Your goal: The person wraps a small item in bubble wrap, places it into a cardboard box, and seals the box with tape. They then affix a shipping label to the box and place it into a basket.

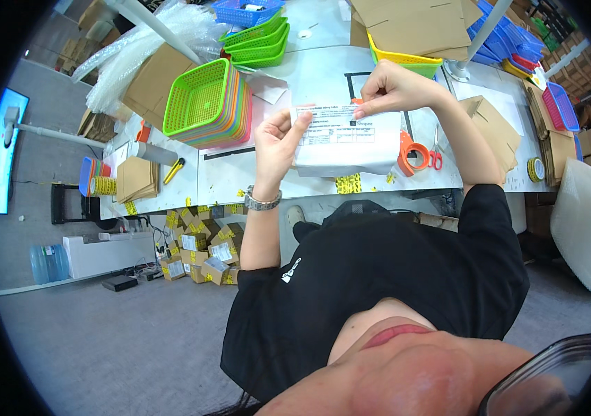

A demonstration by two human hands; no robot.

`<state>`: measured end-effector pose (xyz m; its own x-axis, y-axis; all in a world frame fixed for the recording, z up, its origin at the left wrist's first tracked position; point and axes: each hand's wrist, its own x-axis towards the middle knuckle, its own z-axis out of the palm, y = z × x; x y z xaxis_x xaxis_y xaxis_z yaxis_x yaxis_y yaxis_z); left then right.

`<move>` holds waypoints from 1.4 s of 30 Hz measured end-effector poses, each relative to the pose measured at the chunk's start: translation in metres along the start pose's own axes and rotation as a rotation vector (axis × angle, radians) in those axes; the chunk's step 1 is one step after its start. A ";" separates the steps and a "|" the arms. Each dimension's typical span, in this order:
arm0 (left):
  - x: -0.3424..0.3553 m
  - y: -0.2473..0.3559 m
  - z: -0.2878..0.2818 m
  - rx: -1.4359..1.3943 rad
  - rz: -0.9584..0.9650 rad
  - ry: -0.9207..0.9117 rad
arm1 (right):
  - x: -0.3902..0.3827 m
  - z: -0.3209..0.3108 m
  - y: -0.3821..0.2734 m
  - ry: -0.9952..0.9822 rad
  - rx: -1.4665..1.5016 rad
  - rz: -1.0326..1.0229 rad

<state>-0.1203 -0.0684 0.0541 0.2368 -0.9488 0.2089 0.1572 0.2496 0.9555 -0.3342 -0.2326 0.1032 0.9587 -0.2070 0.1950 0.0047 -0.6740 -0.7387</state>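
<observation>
Likely light, slick, softish parcel (345, 157); grip by edges. Left hand (279, 143) pinches parcel's upper left; right hand (401, 89) seemingly pinches its top edge.

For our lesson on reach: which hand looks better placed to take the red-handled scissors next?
Probably the right hand: the scissors lie to the right of the white package, nearer that hand, while the left hand grips the package's left side, farther away.
</observation>
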 end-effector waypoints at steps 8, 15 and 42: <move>0.000 -0.011 0.002 0.186 0.196 0.104 | -0.043 -0.006 0.021 0.155 -0.188 0.071; -0.006 0.000 0.026 0.951 0.975 -0.086 | -0.043 0.069 0.004 0.650 0.710 0.309; 0.041 -0.015 0.052 1.130 0.792 -0.237 | -0.041 0.090 0.010 0.792 0.431 0.027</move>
<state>-0.1626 -0.1210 0.0590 -0.2855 -0.6688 0.6865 -0.8145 0.5467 0.1939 -0.3483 -0.1669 0.0292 0.4837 -0.7545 0.4436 0.2444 -0.3702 -0.8962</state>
